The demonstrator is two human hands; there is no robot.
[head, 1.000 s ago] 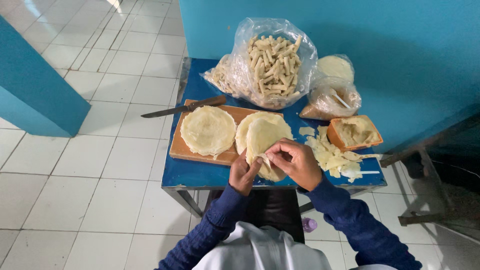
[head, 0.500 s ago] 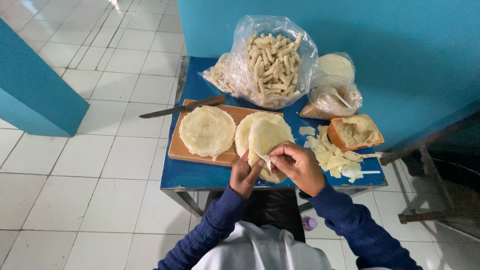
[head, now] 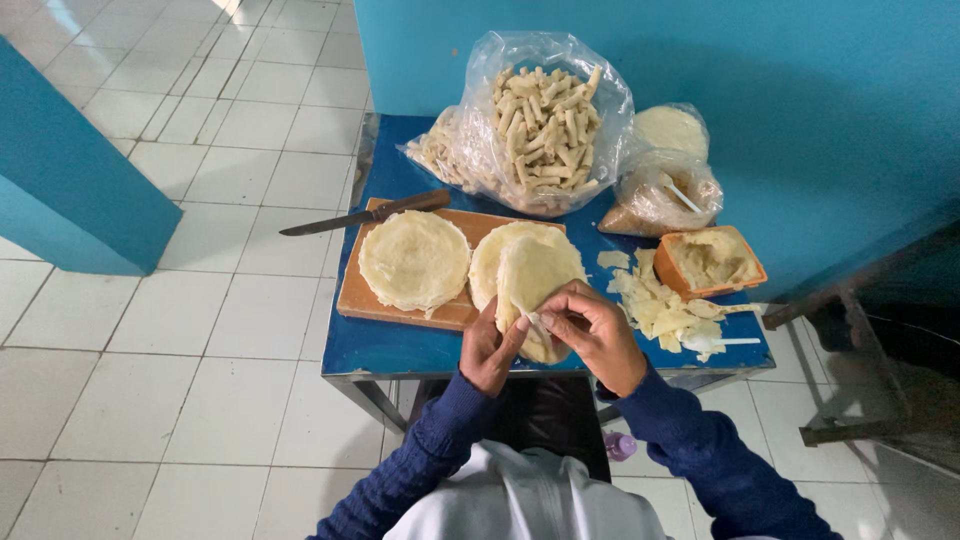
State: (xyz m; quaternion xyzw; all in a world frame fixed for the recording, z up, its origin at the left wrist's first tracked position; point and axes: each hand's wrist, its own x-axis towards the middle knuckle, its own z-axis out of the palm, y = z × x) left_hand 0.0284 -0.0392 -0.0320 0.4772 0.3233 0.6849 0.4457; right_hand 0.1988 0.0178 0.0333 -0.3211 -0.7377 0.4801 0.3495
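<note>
Both my hands work at the near edge of a small blue table (head: 400, 345). My left hand (head: 490, 350) and my right hand (head: 595, 330) pinch the near edge of a thin pale round wrapper (head: 535, 275) that is lifted and partly folded over. It lies on a stack of wrappers (head: 500, 255) on the right of a wooden cutting board (head: 365, 295). A second stack of round wrappers (head: 415, 260) rests on the board's left half.
A long knife (head: 360, 212) hangs off the board's far left corner. A clear bag of rolled sticks (head: 540, 120) stands at the back, with smaller bags (head: 665, 190) to its right. An orange tub of filling (head: 710, 262) and pale scraps (head: 660, 310) lie at right. White floor tiles surround the table.
The hands stay at the wrapper's near edge; the fingers have shifted slightly as the wrapper's edge folds further. Nothing else has moved.
</note>
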